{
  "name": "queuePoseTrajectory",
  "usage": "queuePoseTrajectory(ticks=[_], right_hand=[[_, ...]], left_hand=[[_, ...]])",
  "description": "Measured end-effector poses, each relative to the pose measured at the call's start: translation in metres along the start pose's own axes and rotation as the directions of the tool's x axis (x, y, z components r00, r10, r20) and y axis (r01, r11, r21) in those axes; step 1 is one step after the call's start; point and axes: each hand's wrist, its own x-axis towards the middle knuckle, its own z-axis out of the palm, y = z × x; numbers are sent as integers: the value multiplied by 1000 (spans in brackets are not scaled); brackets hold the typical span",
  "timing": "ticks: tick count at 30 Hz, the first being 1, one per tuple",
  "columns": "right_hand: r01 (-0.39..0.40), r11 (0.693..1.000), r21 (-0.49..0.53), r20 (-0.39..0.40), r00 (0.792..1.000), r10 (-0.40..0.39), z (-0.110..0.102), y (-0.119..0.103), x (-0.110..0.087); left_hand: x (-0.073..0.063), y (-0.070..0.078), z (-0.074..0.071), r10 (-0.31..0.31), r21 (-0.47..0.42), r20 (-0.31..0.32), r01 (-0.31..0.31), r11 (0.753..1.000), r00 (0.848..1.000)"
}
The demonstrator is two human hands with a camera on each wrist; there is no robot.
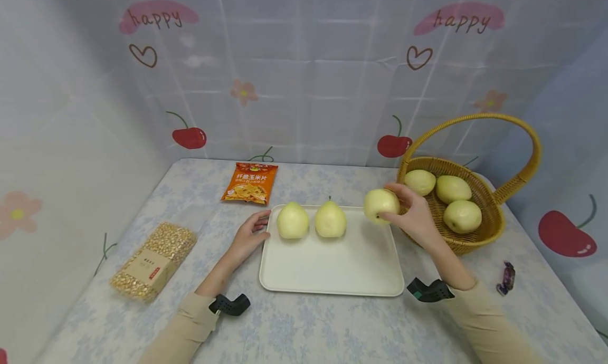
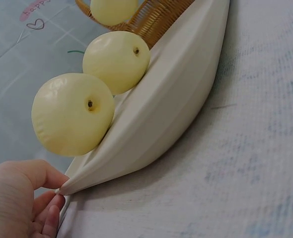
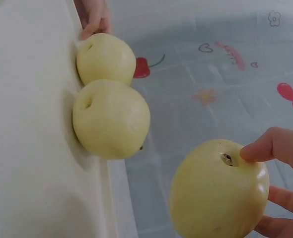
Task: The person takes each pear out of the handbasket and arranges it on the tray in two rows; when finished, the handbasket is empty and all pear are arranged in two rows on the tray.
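Observation:
A pale yellow-green pear [image 1: 381, 206] is held in my right hand [image 1: 414, 215], above the tray's back right corner. In the right wrist view, the thumb presses near the dark hollow at one end of this pear [image 3: 218, 191], with fingers behind it. The white rectangular tray [image 1: 328, 271] carries a left pear [image 1: 292, 220] and a second pear [image 1: 330, 220] side by side along its back. At the tray's left edge is my left hand [image 1: 248, 236]. The left wrist view shows its thumb above the rim and its fingers below, pinching the tray.
A wicker basket [image 1: 494, 228] with a tall handle stands at right, holding three pears. An orange snack bag [image 1: 250, 183] lies at the back, and a clear pack of corn kernels [image 1: 154, 261] at left. A purple-wrapped candy [image 1: 507, 277] lies at right.

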Motion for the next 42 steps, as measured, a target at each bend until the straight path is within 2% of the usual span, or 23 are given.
queuePoseTrajectory(ticks=[6, 14, 20, 27, 30, 33, 41, 42], right_hand=[[-21, 1000, -11, 65, 998, 21, 14, 19, 1], [-10, 1000, -23, 117, 993, 12, 28, 38, 5], [-3, 1000, -25, 143, 990, 6, 31, 43, 6], [38, 999, -34, 187, 982, -31, 33, 48, 4], [78, 996, -33, 197, 978, -70, 34, 48, 5], [109, 993, -37, 221, 970, -98, 33, 50, 5], [127, 990, -60, 256, 961, -108, 28, 53, 4], [131, 990, -59, 256, 960, -112, 28, 53, 3]], left_hand=[[0, 0, 0, -4, 5, -7, 4, 1000, 1000], [-2, 0, 0, 6, 4, -9, -6, 1000, 1000], [-1, -1, 0, 10, 17, -13, -10, 1000, 1000], [13, -29, 0, 10, 10, -20, -9, 1000, 1000], [15, -34, 0, 18, 23, -34, -17, 1000, 999], [15, -35, 1, 25, 27, -50, -23, 999, 998], [15, -34, 5, 28, 43, -55, -26, 999, 998], [13, -29, 4, 27, 42, -52, -25, 999, 998]])
